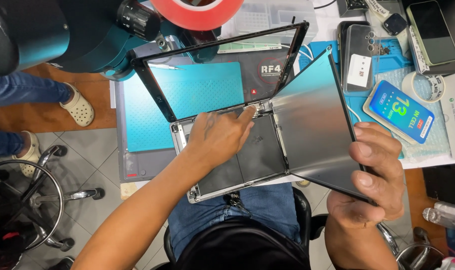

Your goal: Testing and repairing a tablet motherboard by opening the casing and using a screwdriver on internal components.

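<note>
The tablet body (237,160), one opened metal shell with dark inner parts, lies directly under the left hand (218,137), its far edge at the fingertips and its near edge over the person's lap. That hand rests palm down on the shell, fingers stretched forward and pressing at the small parts along the top edge; it clasps nothing. One display panel (312,125), its silvery back showing, stands tilted up from the shell's right side, between the two hands. The right hand (375,177) grips the panel's outer edge, thumb and fingers curled round it. One glass frame (222,65), black-rimmed and see-through, rises from the far side of the shell, just beyond the left hand's fingertips.

One blue work mat (152,120) lies beyond and to the left of the left hand. One red tape roll (197,12) hangs far ahead of it, beside one dark microscope (62,35). Past the right hand lie three phones: a clear-cased one (358,57), one with a bright blue screen (398,111), and a pale green one (431,32). One roll of pale tape (427,86) sits near them. Left of the left arm stands one chrome stool (37,200), and two feet in pale clogs (77,107) of another person are seen.
</note>
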